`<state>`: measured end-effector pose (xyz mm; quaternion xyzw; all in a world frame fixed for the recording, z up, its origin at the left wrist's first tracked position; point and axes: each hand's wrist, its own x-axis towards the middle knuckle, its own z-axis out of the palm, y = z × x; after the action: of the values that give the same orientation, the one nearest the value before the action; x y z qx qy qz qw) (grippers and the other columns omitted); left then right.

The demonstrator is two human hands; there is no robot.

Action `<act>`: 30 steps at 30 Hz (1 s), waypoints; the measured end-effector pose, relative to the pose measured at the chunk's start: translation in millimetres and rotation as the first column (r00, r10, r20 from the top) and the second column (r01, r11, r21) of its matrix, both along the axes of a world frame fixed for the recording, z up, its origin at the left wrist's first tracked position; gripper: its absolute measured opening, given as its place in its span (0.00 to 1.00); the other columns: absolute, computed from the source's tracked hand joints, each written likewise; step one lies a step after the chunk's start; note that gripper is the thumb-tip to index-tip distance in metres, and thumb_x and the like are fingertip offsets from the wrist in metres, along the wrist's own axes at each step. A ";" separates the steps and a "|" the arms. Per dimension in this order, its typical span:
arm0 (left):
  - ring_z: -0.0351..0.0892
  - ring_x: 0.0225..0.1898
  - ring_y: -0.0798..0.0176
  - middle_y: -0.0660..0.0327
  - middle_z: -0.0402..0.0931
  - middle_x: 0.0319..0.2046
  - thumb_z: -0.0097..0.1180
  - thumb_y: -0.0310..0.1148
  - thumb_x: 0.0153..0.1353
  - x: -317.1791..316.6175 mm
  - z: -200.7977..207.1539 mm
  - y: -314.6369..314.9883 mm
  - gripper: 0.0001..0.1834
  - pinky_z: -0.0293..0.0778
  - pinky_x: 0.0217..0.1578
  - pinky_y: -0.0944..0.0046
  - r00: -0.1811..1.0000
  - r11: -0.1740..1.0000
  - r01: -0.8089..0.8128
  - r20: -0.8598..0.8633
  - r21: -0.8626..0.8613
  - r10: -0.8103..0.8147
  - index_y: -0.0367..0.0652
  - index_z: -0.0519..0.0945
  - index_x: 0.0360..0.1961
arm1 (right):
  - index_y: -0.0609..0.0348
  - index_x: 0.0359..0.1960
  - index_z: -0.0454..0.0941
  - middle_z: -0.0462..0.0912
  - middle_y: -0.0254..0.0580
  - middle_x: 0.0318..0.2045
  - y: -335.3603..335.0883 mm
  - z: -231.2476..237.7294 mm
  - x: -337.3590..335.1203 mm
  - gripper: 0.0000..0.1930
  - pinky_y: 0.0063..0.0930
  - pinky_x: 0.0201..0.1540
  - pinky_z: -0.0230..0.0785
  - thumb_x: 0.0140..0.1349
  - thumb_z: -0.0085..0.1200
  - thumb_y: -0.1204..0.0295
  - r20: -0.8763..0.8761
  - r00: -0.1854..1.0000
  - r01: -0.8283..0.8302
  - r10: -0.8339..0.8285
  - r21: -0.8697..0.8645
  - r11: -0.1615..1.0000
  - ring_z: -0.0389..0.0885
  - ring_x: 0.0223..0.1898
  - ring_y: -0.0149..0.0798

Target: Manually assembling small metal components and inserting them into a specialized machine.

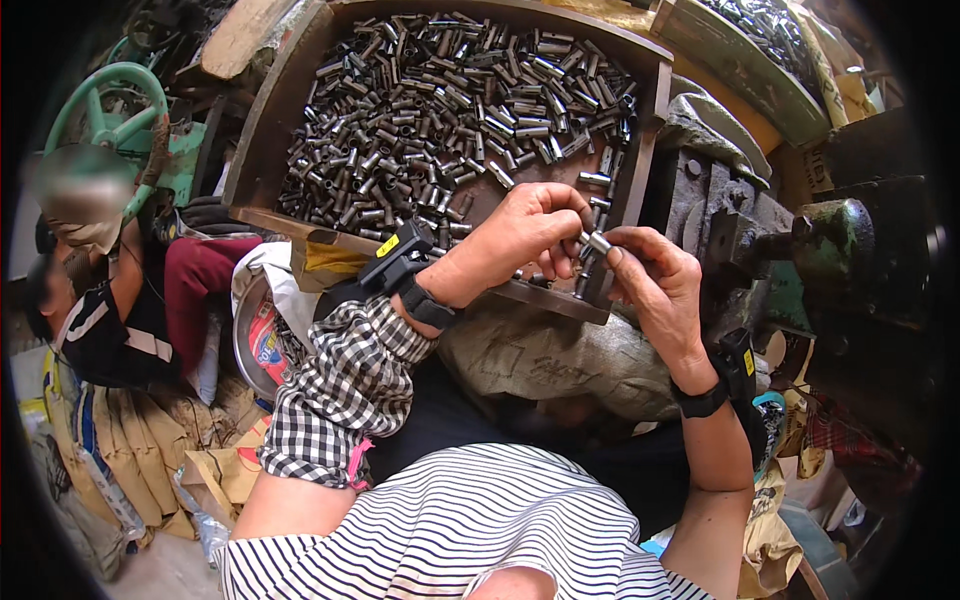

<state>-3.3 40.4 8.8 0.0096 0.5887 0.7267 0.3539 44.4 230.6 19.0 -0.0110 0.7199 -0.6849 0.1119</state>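
Note:
A short, shiny metal sleeve (598,243) is pinched between my two hands, above the near right corner of a wooden tray (252,140). My left hand (530,232) reaches in from the left with its fingers curled and the tips at one end of the sleeve. From the right, my right hand (662,288) grips the other end between thumb and fingers. Many small metal tubes (400,130) lie heaped in the tray, thickest at the far side and left. Several more tubes line the right wall near my fingers. Part of the sleeve is hidden by my fingertips.
Dark machinery (835,250) stands close on the right. A grey sack (560,360) lies below the tray. At left are a metal bowl (243,335), a green handwheel (155,95) and another person (110,290). A second crate (750,60) sits at far right.

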 end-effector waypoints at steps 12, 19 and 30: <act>0.78 0.22 0.73 0.62 0.76 0.26 0.53 0.32 0.62 2.8 -8.1 0.7 0.11 0.74 0.20 0.78 0.998 0.983 -0.002 0.064 0.182 -0.010 0.36 0.74 0.42 | 0.67 0.37 0.75 0.80 0.36 0.23 -0.7 -11.9 -0.6 0.06 0.14 0.20 0.67 0.61 0.54 0.76 -0.057 0.998 0.012 -0.011 0.014 1.000 0.75 0.18 0.21; 0.77 0.23 0.75 0.63 0.77 0.27 0.52 0.32 0.62 9.3 -6.4 0.1 0.11 0.73 0.21 0.78 0.999 0.993 0.039 -0.019 0.114 -0.037 0.36 0.75 0.42 | 0.66 0.36 0.74 0.73 0.30 0.21 6.0 -7.6 -3.7 0.06 0.13 0.24 0.63 0.58 0.55 0.78 -0.201 0.979 0.025 0.014 0.190 0.982 0.69 0.21 0.19; 0.77 0.23 0.76 0.63 0.77 0.27 0.52 0.31 0.62 11.3 -6.2 -0.4 0.11 0.73 0.22 0.78 0.997 0.997 -0.007 -0.070 0.071 0.012 0.36 0.75 0.43 | 0.65 0.40 0.74 0.78 0.34 0.29 9.4 -12.2 -5.5 0.06 0.13 0.24 0.70 0.61 0.51 0.77 0.087 0.986 0.154 -0.139 -0.194 0.969 0.79 0.28 0.23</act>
<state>8.0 40.0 2.6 0.0451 0.5749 0.7478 0.3289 38.9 239.9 6.7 0.0561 0.6416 -0.7602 0.0856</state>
